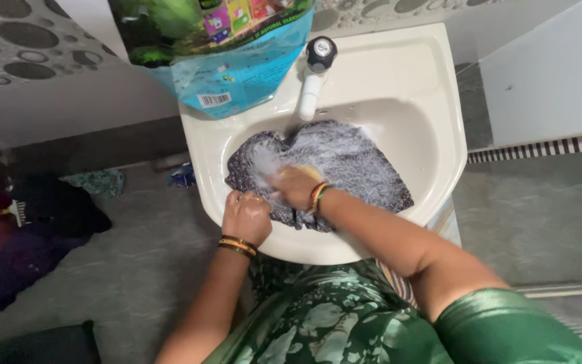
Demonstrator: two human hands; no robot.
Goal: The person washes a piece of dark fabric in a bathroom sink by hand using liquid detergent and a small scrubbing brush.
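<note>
A dark speckled cloth [358, 168], wet and soapy, lies spread in a cream wash basin [432, 101]. My left hand [245, 214] is closed on the cloth's near edge at the basin's front rim. My right hand [292, 185] presses on the middle of the cloth, blurred by motion; a yellowish thing shows at its fingers, and I cannot tell what it is. Both wrists wear bangles. A white tap [314, 74] with a black knob stands above the cloth.
A blue and green detergent pouch [220, 47] rests on the basin's back left corner. Dark clothes [28, 229] are piled on the grey floor at the left. A small blue scrap [183, 176] lies beside the basin. A white wall [554, 74] rises at the right.
</note>
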